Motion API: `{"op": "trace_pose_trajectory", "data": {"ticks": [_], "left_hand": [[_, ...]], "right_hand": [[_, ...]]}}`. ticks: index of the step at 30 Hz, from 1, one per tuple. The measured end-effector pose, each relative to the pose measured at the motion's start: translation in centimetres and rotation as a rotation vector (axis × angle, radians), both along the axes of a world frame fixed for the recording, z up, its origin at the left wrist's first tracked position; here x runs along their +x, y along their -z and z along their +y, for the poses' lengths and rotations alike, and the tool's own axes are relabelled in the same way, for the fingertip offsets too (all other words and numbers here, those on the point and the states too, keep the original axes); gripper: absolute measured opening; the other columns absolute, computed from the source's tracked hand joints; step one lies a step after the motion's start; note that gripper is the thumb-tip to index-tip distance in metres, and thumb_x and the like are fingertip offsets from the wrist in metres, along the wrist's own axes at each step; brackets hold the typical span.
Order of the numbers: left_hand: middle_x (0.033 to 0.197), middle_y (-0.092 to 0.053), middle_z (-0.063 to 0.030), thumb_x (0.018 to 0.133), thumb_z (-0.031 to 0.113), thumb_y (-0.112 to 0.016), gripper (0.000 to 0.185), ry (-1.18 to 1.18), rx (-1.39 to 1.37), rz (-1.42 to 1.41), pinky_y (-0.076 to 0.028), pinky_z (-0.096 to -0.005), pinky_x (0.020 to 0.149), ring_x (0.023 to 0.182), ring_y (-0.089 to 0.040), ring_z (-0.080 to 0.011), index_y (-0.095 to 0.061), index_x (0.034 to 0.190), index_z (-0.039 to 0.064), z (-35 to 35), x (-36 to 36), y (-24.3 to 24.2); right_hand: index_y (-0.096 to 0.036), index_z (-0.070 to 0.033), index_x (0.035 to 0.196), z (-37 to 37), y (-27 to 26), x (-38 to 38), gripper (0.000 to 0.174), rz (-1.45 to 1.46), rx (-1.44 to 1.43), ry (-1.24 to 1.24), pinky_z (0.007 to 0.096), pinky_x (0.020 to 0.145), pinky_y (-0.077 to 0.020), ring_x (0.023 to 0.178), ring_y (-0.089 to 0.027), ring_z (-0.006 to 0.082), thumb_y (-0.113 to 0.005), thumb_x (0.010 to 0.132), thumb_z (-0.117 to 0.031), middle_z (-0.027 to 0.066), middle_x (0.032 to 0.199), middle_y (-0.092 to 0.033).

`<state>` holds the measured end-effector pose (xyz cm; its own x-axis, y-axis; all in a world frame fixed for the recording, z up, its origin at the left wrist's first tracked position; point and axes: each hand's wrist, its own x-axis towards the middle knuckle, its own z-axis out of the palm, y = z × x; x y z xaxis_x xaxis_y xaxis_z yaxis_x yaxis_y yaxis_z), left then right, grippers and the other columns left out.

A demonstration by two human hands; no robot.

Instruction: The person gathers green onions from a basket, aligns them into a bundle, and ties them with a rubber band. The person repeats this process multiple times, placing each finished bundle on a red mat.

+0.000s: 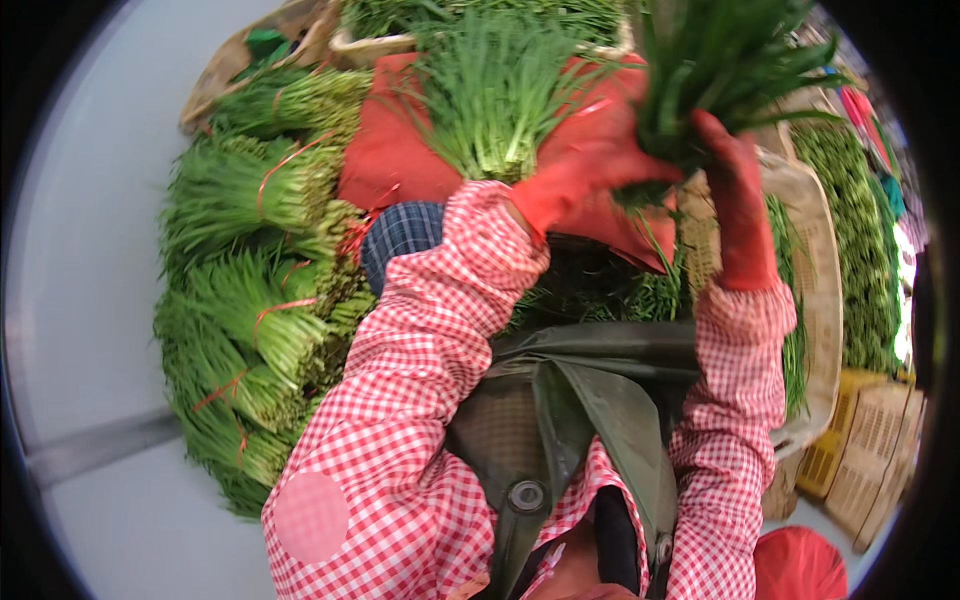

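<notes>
My right hand (731,187), in a red rubber glove, grips a loose bunch of garlic chives (720,67) raised at the upper right, its leaves blurred. My left hand (585,184), gloved alike, reaches across to the lower end of that bunch with its fingers spread. Blur hides whether it grips the stalks. Another bunch of chives (495,112) lies on a red cloth (405,142) in front of me, cut ends towards me and leaves fanned away. My left forearm passes just below those cut ends.
Several chive bunches tied with red string (281,315) are piled along my left. A pale plastic crate (821,300) with chives stands at my right, and another crate (367,51) of greens lies beyond the cloth. Yellow and tan crates (855,442) stand at the lower right.
</notes>
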<state>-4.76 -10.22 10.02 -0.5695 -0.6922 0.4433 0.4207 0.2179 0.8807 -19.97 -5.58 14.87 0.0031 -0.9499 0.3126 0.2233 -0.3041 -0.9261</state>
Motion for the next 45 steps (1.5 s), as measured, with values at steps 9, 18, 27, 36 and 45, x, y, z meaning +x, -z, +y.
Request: {"op": "trace_pose_trajectory", "data": {"ticks": [9, 18, 27, 36, 45], "left_hand": [[0.11, -0.059, -0.006, 0.076, 0.0, -0.059, 0.038, -0.301, -0.431, -0.753, -0.044, -0.0267, 0.081, 0.098, -0.055, -0.0137, -0.053, 0.113, 0.007, -1.1, -1.7, 4.7], [0.137, -0.035, -0.0108, 0.088, 0.036, -0.052, 0.06, 0.794, 1.257, 0.659, -0.034, -0.0399, 0.102, 0.124, -0.037, -0.0241, -0.028, 0.136, 0.009, 8.6, 6.0, 8.4], [0.127, -0.042, -0.0093, 0.084, 0.015, -0.06, 0.051, 0.496, 0.822, 0.278, -0.039, -0.0294, 0.093, 0.106, -0.046, -0.015, -0.038, 0.128, 0.006, 11.9, 7.8, 10.0], [0.087, -0.055, -0.0082, 0.074, 0.011, -0.061, 0.035, 0.514, 1.073, 0.079, -0.042, -0.022, 0.061, 0.068, -0.049, -0.011, -0.051, 0.104, -0.003, 10.6, 5.2, 8.9], [0.086, -0.058, -0.009, 0.071, 0.013, -0.066, 0.038, 0.435, 0.773, -0.313, -0.046, -0.025, 0.055, 0.066, -0.056, -0.0124, -0.052, 0.104, 0.0, 7.8, 4.4, 9.5]], "right_hand": [[-0.058, -0.006, 0.106, -2.8, 6.5, -0.1, 0.032, 0.938, 0.024, 0.393, 0.0318, 0.074, -0.0473, 0.085, -0.061, 0.0252, -0.061, 0.081, -0.026, 0.0124, 0.095, -0.064], [-0.054, -0.009, 0.11, 7.0, 9.4, 5.8, 0.041, 0.784, -0.439, 0.202, 0.0436, 0.1, -0.0324, 0.108, -0.051, 0.0302, -0.061, 0.07, -0.017, 0.0133, 0.115, -0.053], [-0.045, -0.005, 0.126, 11.9, 5.7, 3.0, 0.061, 0.651, -0.09, -0.429, 0.039, 0.096, -0.0378, 0.107, -0.051, 0.0265, -0.068, 0.069, -0.006, 0.0131, 0.118, -0.052], [-0.014, -0.004, 0.141, 3.4, 6.2, -5.0, 0.095, 0.452, 0.272, -0.165, 0.0371, 0.1, -0.0336, 0.124, -0.036, 0.0233, -0.074, 0.071, -0.027, 0.0166, 0.14, -0.03], [-0.057, -0.014, 0.11, 1.8, 7.1, -11.1, 0.029, 1.457, 0.173, 0.233, 0.041, 0.071, -0.0476, 0.087, -0.059, 0.0362, -0.05, 0.082, -0.017, 0.0171, 0.091, -0.063]]}}
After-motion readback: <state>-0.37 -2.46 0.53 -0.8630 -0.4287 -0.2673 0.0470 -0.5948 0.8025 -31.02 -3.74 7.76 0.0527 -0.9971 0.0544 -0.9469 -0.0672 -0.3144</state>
